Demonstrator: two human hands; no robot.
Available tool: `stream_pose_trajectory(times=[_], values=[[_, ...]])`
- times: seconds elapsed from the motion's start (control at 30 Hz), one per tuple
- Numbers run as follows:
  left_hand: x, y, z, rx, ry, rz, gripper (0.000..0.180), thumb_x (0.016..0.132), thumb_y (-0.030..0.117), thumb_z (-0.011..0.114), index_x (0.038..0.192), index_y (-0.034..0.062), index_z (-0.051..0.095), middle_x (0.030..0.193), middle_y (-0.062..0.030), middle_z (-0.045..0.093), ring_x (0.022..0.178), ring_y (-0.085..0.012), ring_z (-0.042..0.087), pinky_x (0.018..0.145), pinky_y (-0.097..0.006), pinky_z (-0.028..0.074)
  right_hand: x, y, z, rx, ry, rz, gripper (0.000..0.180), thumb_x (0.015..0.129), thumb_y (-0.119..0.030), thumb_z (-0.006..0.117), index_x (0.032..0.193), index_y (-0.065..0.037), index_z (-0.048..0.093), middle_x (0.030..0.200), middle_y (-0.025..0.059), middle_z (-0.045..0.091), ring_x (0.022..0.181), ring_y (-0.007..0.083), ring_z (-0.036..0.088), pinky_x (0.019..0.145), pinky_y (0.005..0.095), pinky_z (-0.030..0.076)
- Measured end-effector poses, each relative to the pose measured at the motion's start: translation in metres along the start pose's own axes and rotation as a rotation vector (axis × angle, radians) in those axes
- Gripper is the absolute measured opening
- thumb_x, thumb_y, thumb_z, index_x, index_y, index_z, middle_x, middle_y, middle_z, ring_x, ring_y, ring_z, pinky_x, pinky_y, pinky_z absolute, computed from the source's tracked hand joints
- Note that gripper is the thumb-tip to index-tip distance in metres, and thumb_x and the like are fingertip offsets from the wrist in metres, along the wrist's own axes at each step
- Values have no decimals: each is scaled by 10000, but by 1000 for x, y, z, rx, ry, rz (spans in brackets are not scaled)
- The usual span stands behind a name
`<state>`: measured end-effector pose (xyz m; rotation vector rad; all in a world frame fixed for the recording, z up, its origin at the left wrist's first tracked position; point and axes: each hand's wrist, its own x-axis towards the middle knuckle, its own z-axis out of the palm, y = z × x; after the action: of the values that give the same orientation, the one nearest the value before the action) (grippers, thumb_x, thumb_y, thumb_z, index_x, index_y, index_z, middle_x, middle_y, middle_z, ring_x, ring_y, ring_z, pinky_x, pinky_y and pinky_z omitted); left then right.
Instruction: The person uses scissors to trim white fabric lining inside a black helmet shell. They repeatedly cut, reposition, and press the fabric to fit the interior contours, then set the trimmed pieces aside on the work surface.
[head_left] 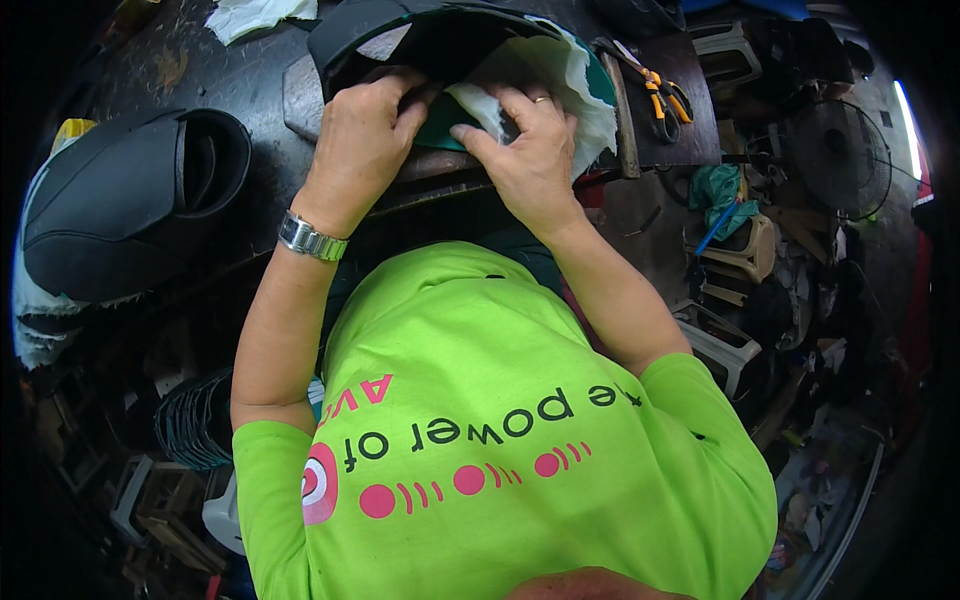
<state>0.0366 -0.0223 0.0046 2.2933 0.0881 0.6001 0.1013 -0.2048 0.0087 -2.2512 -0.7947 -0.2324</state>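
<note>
At the table's near edge, a black curved cover (465, 28) arches up with a green underside and torn-edged white fabric (580, 95) at its right. My left hand (365, 130), a metal watch on its wrist, is closed with its fingertips tucked under the black cover; what they grip is hidden. My right hand (525, 140), a ring on one finger, has its thumb and bent fingers around a flap of the white fabric, just inside the cover. Both hands are close together.
Stacked black curved covers (110, 205) lie at the left of the dark table (265, 75). Orange-handled pliers (655, 90) and dark-handled scissors (680, 105) rest at the right. A standing fan (840, 155) and plastic stools (745, 250) are farther right. White cloth (255, 15) lies at the back.
</note>
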Motion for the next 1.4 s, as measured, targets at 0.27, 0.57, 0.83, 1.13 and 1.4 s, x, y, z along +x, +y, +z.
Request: stream_pose_trajectory(times=[0.27,0.57,0.83,1.13,1.4], values=[[2,1,2,-24,36,-101,203,906,157,679,1050,39,758,902,-213,725,826,-393,709,752,-433,566,-9,7,10,-35,-33,-87,226,744,-161,757,940,-253,822,952,16,649,968,290,518,898,427,333],[1,2,3,-12,84,-78,205,898,201,707,1018,47,768,865,-215,717,797,-405,698,730,-448,565,-10,3,-2,-112,-59,-259,292,739,-129,777,1009,-235,815,990,36,655,961,286,541,871,419,375],[2,-1,0,-44,71,-34,195,908,172,698,1037,44,768,934,-207,730,837,-394,707,754,-428,569,-6,1,4,-162,-100,-347,301,789,-185,771,1088,-210,781,1176,91,635,1117,318,524,941,484,387],[5,7,-1,-95,58,-120,214,892,185,727,1038,32,761,889,-199,733,786,-373,714,732,-412,568,-14,1,3,-209,-187,-350,231,841,-327,767,1071,-302,781,1287,117,595,1196,362,480,944,563,359],[-12,2,-10,17,-46,-19,401,789,157,841,1131,9,695,1042,-181,706,943,-326,690,832,-375,575,2,-5,-33,207,-375,-354,342,835,-333,807,1140,-180,781,1206,157,650,1132,322,603,947,444,459]])
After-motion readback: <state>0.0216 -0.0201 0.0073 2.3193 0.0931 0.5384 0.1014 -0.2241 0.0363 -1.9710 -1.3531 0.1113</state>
